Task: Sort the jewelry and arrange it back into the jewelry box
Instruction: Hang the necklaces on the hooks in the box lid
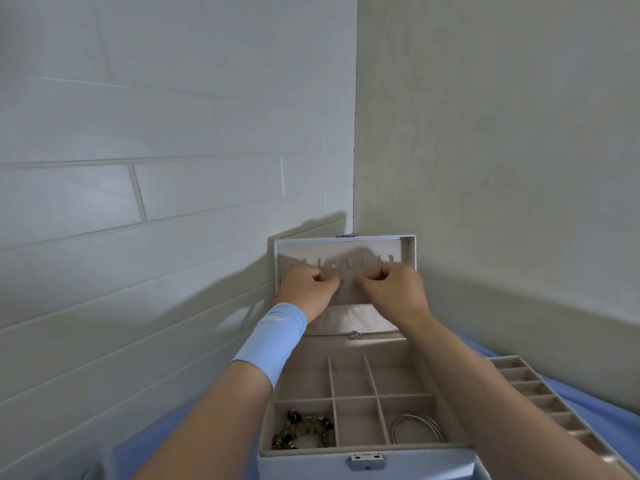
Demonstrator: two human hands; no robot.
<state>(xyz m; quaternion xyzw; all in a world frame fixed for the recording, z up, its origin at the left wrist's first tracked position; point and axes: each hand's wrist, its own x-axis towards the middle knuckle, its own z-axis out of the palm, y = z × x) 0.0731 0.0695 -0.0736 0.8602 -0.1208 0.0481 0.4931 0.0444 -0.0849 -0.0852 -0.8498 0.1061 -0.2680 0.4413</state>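
Your left hand [308,285] and right hand [391,284] are curled at the upright lid [346,248] of the pale grey jewelry box with beige lining [311,459]. I cannot tell whether they pinch anything. The lid's row of small hooks [349,263] runs sideways just above both grips, equally near each.

There is 1 jewelry box [363,455] with 1 upright lid [410,251], and 7 hooks [349,263] show in a row on that lid. The box base has 6 compartments [356,424], in 2 rows of 3. Of these, 1 holds 1 beaded bracelet [304,429] and 1 holds thin bangles [415,427], too fine to count. Beside the box lies 1 tray [540,393] showing at least 7 cells. There are 2 hands, the left hand [308,289] and the right hand [394,289], and 1 blue sleeve [273,341].
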